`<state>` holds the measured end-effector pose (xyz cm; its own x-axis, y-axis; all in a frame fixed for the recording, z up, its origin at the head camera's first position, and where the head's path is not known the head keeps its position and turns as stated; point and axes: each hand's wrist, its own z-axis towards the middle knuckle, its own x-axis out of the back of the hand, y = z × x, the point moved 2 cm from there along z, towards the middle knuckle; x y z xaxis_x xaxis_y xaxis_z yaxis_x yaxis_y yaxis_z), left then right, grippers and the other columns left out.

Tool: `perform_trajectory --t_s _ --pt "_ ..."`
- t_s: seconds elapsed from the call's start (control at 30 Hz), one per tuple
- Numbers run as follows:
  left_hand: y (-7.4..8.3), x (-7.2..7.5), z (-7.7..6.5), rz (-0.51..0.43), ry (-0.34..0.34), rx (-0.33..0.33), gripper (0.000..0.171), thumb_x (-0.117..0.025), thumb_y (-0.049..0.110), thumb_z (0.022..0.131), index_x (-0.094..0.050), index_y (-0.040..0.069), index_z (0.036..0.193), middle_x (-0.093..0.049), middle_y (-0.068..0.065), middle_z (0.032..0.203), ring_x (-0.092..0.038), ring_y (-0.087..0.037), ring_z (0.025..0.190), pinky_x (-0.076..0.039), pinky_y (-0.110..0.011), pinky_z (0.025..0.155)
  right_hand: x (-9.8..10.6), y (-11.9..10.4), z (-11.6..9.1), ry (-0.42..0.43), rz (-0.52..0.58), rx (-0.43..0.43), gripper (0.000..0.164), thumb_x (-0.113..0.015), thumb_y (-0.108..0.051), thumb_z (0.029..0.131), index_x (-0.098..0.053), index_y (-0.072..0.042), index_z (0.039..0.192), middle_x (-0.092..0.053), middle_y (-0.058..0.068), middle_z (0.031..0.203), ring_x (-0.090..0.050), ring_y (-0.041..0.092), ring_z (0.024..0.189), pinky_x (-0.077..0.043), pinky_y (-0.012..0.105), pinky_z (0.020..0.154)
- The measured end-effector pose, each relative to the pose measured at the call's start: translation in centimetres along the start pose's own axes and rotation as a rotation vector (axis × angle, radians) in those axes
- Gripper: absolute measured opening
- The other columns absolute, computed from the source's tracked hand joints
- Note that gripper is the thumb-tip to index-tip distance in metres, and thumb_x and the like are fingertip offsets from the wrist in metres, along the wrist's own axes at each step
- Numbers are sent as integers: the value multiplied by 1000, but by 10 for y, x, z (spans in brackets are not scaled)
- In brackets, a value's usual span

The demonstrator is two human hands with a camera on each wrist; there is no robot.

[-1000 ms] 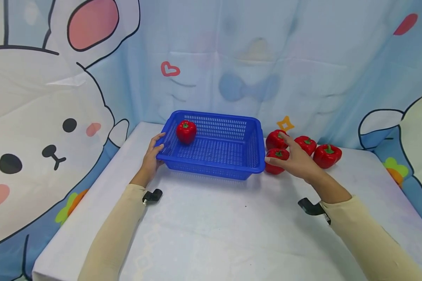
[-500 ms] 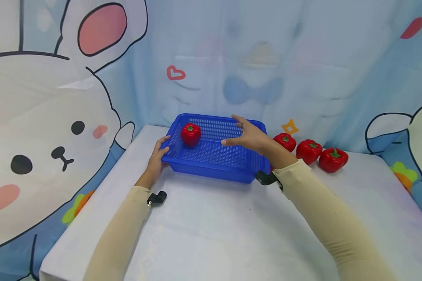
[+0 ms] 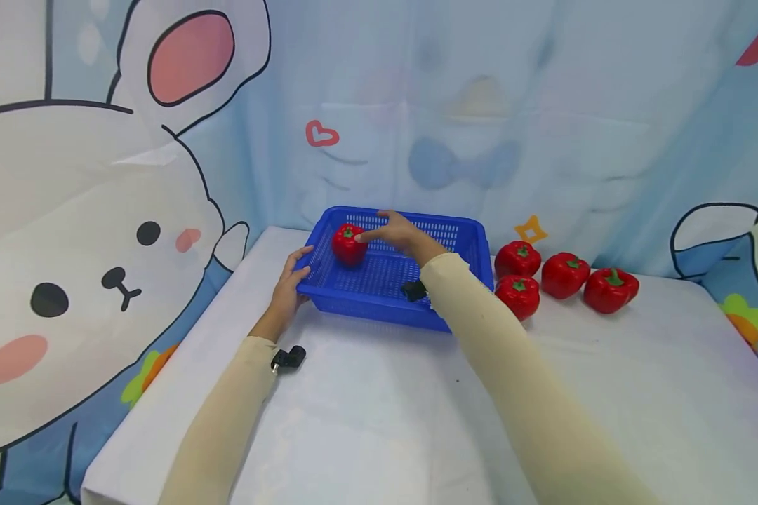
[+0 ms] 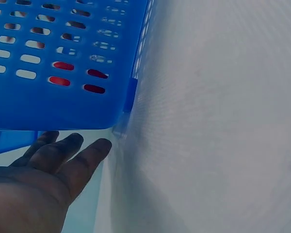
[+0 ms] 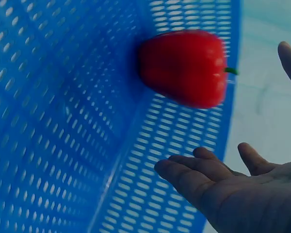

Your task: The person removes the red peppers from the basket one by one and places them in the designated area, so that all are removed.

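Note:
A blue plastic basket [image 3: 385,319] with slotted walls stands on the white table, one red bell pepper [image 3: 349,245] upright in its left part. Against the basket's left rim rests my left hand [image 3: 286,291]; in the left wrist view its fingers [image 4: 89,162] are fairly straight beside the rim. My right hand [image 3: 401,233] reaches over the basket with thumb and fingers spread, just right of the pepper. From the right wrist, the pepper [image 5: 184,69] sits apart from that hand [image 5: 233,189], which holds nothing.
Several red bell peppers [image 3: 565,275] stand grouped to the right of the basket, the nearest pepper [image 3: 518,296] close to its right wall. A cartoon-printed curtain [image 3: 461,105] hangs behind the table [image 3: 366,421].
My right hand has moved left from the peppers beside the basket to above the basket, near the pepper inside. The left hand stays at the rim. The head view has shifted slightly.

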<state>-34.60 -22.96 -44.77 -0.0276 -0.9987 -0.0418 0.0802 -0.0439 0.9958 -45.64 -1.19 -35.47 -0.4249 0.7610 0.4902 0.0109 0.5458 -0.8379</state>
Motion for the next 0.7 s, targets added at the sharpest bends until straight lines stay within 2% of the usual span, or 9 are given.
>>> perform_trajectory --t_s 0.1,0.2,0.4,0.57,0.7 --pt "0 1 0 18 23 -24 48 -33 22 102 -31 25 150 -18 -6 164 -32 -41 143 -32 -61 112 -12 -1 13 28 50 -45 93 -77 -32 83 -22 -17 157 -21 12 162 -25 35 148 -26 56 118" --pt "1 1 0 44 44 -40 47 -33 19 102 -34 22 149 -20 -6 163 -34 -40 143 -33 -60 111 -20 -2 22 69 41 -70 92 -77 -32 83 -24 -16 156 -25 13 161 -27 35 147 -29 54 117" --pt "0 -1 0 70 42 -32 47 -32 20 104 -32 25 151 -17 -5 164 -32 -41 144 -32 -61 113 -33 -2 31 129 7 -115 94 -81 -29 80 -26 -11 154 -34 15 156 -32 34 145 -34 50 115" --pt "1 0 -1 86 47 -24 48 -31 20 104 -31 26 151 -16 -5 165 -31 -41 145 -31 -60 113 -37 0 35 130 -31 -119 94 -82 -22 79 -26 -10 154 -34 15 156 -34 34 144 -33 48 116" --pt "3 1 0 101 59 -29 46 -33 21 104 -34 28 149 -19 -3 164 -33 -39 144 -32 -60 113 -38 0 38 132 -42 -121 94 -82 -24 79 -27 -10 154 -35 15 156 -34 34 144 -33 49 116"
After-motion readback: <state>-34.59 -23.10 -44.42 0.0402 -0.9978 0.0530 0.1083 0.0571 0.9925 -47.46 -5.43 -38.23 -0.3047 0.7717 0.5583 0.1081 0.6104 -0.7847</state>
